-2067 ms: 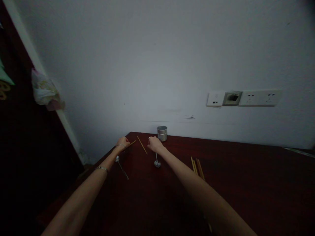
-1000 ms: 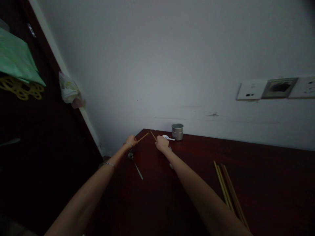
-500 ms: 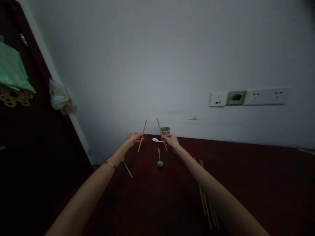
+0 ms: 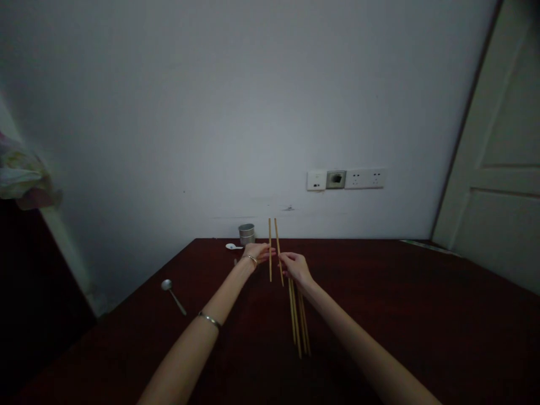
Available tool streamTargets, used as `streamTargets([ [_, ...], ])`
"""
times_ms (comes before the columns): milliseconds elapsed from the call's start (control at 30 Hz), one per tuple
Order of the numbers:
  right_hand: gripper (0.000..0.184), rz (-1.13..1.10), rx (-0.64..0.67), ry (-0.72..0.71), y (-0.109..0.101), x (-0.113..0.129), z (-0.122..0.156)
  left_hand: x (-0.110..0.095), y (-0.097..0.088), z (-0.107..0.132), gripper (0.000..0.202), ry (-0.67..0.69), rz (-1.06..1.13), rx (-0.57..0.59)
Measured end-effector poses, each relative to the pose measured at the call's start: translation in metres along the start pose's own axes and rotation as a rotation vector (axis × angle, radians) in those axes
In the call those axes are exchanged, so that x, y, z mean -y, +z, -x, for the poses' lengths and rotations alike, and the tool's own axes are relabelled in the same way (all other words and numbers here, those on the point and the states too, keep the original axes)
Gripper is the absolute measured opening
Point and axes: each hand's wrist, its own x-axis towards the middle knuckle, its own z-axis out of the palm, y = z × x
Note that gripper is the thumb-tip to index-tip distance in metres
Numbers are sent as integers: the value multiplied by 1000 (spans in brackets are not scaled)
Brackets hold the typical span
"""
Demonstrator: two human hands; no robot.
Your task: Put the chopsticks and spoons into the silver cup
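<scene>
My left hand point(image 4: 258, 252) pinches one wooden chopstick point(image 4: 270, 230), which stands nearly upright above the dark red table point(image 4: 363, 292). Just to its right, my right hand point(image 4: 296, 266) grips a second chopstick point(image 4: 277, 233), tilted slightly with its top leaning left. The two sticks are close side by side but apart. Several more chopsticks point(image 4: 296, 332) lie in a loose bundle on the table below my right hand, their far ends partly covered by it.
Behind my left hand stands a metal cup point(image 4: 247, 233) near the wall, with a white spoon point(image 4: 233, 246) beside it. A long-handled metal spoon point(image 4: 167, 286) lies at the left. Wall sockets point(image 4: 355, 179) are at the back right, and a pale door point(image 4: 502, 174) stands far right.
My view has turned to the right. My hands, each still holding a chopstick, have come closer together and now are over the far end of the chopstick bundle.
</scene>
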Motion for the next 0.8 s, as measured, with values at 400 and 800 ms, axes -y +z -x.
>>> streamTargets([
  [400, 9, 84, -8, 35, -34, -12, 18, 36, 48, 11, 5, -98, 234, 65],
  [800, 8, 96, 74, 98, -42, -15, 15, 47, 41, 2, 5, -51, 173, 131],
])
